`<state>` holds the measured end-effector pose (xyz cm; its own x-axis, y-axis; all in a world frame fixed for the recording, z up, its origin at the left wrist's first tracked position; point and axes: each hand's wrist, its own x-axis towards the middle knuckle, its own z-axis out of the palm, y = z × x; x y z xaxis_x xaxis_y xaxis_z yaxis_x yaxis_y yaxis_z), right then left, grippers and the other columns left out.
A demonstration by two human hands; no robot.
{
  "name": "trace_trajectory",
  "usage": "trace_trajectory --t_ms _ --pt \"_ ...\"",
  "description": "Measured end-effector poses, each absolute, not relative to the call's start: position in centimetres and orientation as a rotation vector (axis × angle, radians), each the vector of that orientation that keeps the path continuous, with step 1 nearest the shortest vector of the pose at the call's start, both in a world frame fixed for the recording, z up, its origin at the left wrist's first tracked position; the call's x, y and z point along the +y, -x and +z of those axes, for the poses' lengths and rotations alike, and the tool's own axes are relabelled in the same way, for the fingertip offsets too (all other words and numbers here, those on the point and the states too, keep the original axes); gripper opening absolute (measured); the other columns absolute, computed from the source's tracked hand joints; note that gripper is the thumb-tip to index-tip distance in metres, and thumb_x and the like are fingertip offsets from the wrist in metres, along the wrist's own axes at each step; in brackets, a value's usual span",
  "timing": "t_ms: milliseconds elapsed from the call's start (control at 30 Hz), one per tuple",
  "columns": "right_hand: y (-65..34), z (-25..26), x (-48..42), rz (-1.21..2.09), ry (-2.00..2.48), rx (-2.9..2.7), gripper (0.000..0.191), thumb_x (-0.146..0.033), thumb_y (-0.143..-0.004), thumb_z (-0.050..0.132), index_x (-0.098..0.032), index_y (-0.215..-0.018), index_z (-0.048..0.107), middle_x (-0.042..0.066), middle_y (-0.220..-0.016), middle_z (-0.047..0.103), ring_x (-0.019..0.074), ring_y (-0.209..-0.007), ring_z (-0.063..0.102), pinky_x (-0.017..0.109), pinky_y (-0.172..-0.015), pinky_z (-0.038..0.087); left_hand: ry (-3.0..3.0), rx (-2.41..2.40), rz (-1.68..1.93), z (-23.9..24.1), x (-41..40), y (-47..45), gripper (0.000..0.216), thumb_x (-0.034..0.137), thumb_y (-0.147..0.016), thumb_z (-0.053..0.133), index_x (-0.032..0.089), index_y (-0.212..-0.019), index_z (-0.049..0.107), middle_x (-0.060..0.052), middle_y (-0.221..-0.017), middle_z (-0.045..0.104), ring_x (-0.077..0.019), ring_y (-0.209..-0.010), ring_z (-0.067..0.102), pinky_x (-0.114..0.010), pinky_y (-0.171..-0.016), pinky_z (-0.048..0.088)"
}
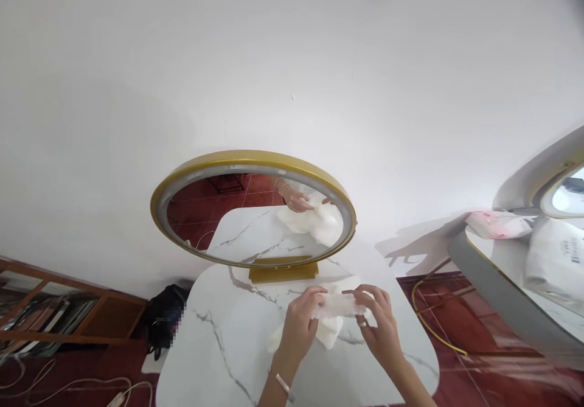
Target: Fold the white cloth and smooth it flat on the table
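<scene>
A thin white tissue-like sheet (338, 305) is stretched level between my two hands. My left hand (305, 316) pinches its left end, and a pale bracelet (283, 386) circles that wrist. At the other end, my right hand (375, 317) grips the sheet between thumb and fingers, with a ring on one finger. Below and behind the hands, crumpled soft white material (329, 332) lies on the white marble-patterned table (219, 334); the hands partly cover it. The oval gold-framed mirror (253, 157) beyond reflects a hand and the white material.
The mirror's gold base (283, 272) stands at the table's back, near the wall. On the right, another table (506, 297) carries a pink-and-white packet (499, 224) and a white bag (559, 261). A black bag (164, 316), wooden shelf (109, 320) and loose cables (75, 382) are at left.
</scene>
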<state>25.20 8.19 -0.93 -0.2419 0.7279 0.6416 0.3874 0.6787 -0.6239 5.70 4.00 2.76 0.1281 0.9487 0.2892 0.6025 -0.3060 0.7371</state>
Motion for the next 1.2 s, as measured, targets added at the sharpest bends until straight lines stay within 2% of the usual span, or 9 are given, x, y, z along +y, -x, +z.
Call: trace_trajectory --t_ms 167,333,433,500,600,800,1000,1100,1200 --pt "-25.5 -0.5 6.3 0.946 0.953 -1.843 0.017 -0.028 -0.089 0.048 -0.024 -0.098 0.063 0.007 -0.107 0.066 0.0222 -0.098 0.061 0.033 -0.081 0.050 -1.839 1.494 1.046 2.4 1.7 -6.1 0.042 0.000 -0.061 0.034 0.023 -0.090 0.053 -0.004 -0.105 0.062 -0.0167 -0.094 0.059 -0.027 -0.080 0.045" --pt "-25.4 -0.4 5.0 1.294 1.113 -1.676 0.038 -0.051 -0.089 0.047 -0.022 -0.093 0.071 0.009 -0.105 0.069 0.0241 -0.097 0.064 0.033 -0.086 0.049 -1.767 1.482 1.050 1.5 -0.2 -6.2 0.044 0.001 -0.062 0.036 0.023 -0.094 0.058 -0.004 -0.110 0.062 -0.0176 -0.098 0.059 -0.027 -0.081 0.047" --pt "-25.2 -0.5 4.2 1.294 1.120 -1.661 0.039 -0.056 -0.082 0.056 -0.021 -0.084 0.074 0.009 -0.103 0.070 0.0263 -0.102 0.062 0.035 -0.090 0.048 -1.801 1.439 1.019 1.0 -1.3 -6.1 0.050 0.001 -0.067 0.037 0.025 -0.106 0.059 -0.004 -0.119 0.059 -0.0180 -0.103 0.058 -0.028 -0.082 0.048" --pt "-24.9 -0.4 3.7 1.268 1.136 -1.624 0.037 -0.055 -0.080 0.058 -0.021 -0.082 0.073 0.008 -0.093 0.072 0.0252 -0.094 0.064 0.034 -0.084 0.050 -1.810 1.413 0.989 0.8 -1.9 -6.1 0.052 0.002 -0.070 0.039 0.026 -0.110 0.059 -0.004 -0.118 0.060 -0.0191 -0.105 0.058 -0.030 -0.086 0.048" --pt "-24.5 0.2 3.0 1.227 1.130 -1.591 0.034 -0.053 -0.081 0.059 -0.021 -0.079 0.072 0.006 -0.082 0.071 0.0221 -0.081 0.065 0.031 -0.074 0.051 -1.774 1.408 0.963 0.8 -2.6 -6.1 0.044 0.005 -0.075 0.040 0.026 -0.107 0.062 -0.004 -0.113 0.062 -0.0196 -0.103 0.059 -0.033 -0.088 0.048" --pt "-24.2 1.2 2.1 1.205 1.100 -1.553 0.032 -0.050 -0.076 0.065 -0.019 -0.074 0.071 0.007 -0.078 0.071 0.0205 -0.074 0.064 0.029 -0.066 0.051 -1.783 1.364 1.036 1.3 -3.3 -5.7 0.020 0.024 -0.089 0.047 0.024 -0.100 0.064 -0.006 -0.112 0.062 -0.0198 -0.106 0.058 -0.034 -0.093 0.047" --pt "-23.9 1.7 1.1 1.109 1.218 -1.515 0.032 -0.051 -0.074 0.066 -0.020 -0.072 0.070 0.006 -0.073 0.069 0.0188 -0.070 0.061 0.030 -0.065 0.049 -1.765 1.379 1.054 -0.2 -3.9 -5.1 0.029 0.037 -0.091 0.044 0.023 -0.101 0.067 -0.008 -0.109 0.065 -0.0211 -0.102 0.060 -0.036 -0.089 0.049" --pt "-23.8 1.9 0.8 1.031 1.258 -1.525 0.032 -0.051 -0.073 0.067 -0.020 -0.071 0.070 0.004 -0.070 0.068 0.0164 -0.065 0.058 0.029 -0.063 0.047 -1.771 1.426 1.022 -1.6 -4.2 -4.5 0.029 0.037 -0.090 0.046 0.022 -0.105 0.066 -0.008 -0.109 0.066 -0.0215 -0.102 0.061 -0.038 -0.091 0.049" --pt "-24.1 2.5 1.1 0.953 1.275 -1.472 0.032 -0.051 -0.073 0.068 -0.019 -0.074 0.070 0.004 -0.070 0.067 0.0155 -0.064 0.057 0.028 -0.062 0.046 -1.858 1.528 0.897 -2.7 -4.2 -3.6 0.022 0.027 -0.085 0.051 0.022 -0.098 0.067 -0.007 -0.106 0.067 -0.0234 -0.101 0.061 -0.043 -0.091 0.049"
